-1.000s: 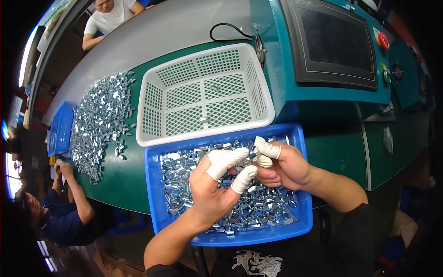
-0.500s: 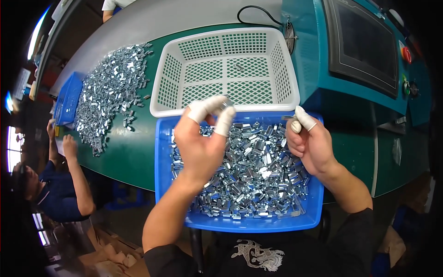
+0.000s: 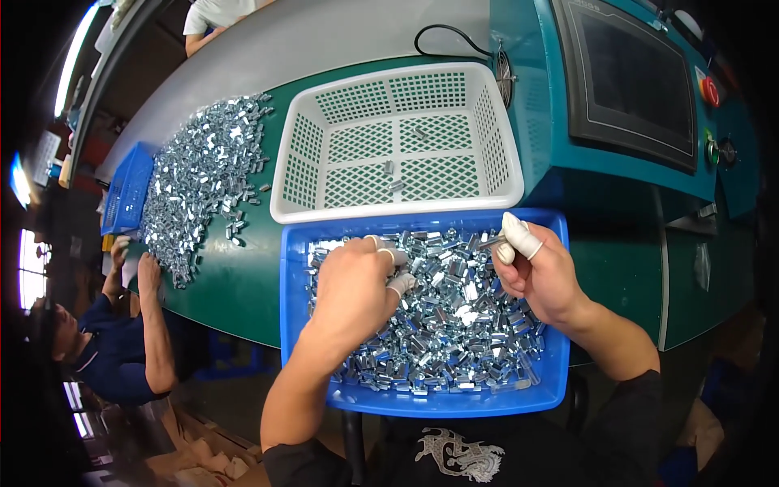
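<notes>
My left hand (image 3: 353,280), with white finger cots on its fingertips, reaches down over the left part of a blue bin (image 3: 422,399). Thumb and forefinger are apart among short, shiny, flat-sided metal pieces (image 3: 438,325) that look like long nuts. Above the bin's right side, my right hand (image 3: 535,264) pinches a slim metal piece (image 3: 492,242) between cotted thumb and finger; its kind is mostly hidden. Behind the bin stands a white perforated plastic basket (image 3: 398,211). A few metal pieces (image 3: 396,186) lie on its floor.
A large heap of metal pieces (image 3: 199,178) lies on the green table at left, beside a small blue basket (image 3: 127,191). A co-worker (image 3: 122,341) sits there; another person (image 3: 215,20) is at the far side. A teal machine (image 3: 633,97) with a screen borders the right.
My left hand has moved from the white basket's near rim down into the blue bin. Two more metal pieces now lie in the basket. My right hand has shifted slightly, still pinching its piece.
</notes>
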A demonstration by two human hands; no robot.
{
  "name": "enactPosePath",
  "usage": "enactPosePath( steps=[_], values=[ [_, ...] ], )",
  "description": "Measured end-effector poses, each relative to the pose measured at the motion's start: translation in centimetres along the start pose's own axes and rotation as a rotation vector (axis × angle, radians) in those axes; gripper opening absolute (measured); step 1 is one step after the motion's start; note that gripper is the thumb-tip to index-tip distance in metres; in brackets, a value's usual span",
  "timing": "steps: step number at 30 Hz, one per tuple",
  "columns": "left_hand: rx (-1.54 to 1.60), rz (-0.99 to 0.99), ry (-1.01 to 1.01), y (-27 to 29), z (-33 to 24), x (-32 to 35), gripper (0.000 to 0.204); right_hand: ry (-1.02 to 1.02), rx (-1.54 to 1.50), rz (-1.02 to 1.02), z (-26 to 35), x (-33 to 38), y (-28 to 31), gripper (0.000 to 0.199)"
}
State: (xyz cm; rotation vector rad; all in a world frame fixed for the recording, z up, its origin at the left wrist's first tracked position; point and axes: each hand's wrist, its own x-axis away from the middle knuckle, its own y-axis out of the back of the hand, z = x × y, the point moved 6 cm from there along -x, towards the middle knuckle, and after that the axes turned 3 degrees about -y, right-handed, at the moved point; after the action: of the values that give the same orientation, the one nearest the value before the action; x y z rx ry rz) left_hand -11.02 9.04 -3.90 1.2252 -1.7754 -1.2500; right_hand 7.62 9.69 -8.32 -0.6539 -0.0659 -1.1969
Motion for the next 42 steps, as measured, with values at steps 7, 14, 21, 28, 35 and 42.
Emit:
enactPosePath(
  steps=[7,14,21,28,35,42],
  values=[
    [0.216,-0.094,0.064,0.3,-0.1,-0.3,0.012,0.037,0.109,-0.002,0.1,0.2,-0.2,0.038],
    [1.092,-0.231,0.048,-0.6,0.1,-0.1,0.019,0.125,0.218,-0.014,0.9,0.4,-0.9,0.038],
    [1.408,-0.207,0.072,-1.7,-1.1,-0.4,0.031,0.143,0.238,0.087,1.3,0.8,-1.3,0.035],
    [1.196,-0.227,0.023,-2.3,-1.9,0.2,0.024,0.279,0.312,0.066,0.7,0.7,-1.0,0.03],
    [1.178,-0.221,-0.025,-2.3,-2.2,0.4,0.019,0.445,0.544,0.032,1.5,1.5,-1.2,0.024],
    [1.376,-0.231,0.219,-3.5,-2.4,0.8,0.015,0.613,0.637,-0.013,1.6,1.7,-1.5,0.022]
  ],
)
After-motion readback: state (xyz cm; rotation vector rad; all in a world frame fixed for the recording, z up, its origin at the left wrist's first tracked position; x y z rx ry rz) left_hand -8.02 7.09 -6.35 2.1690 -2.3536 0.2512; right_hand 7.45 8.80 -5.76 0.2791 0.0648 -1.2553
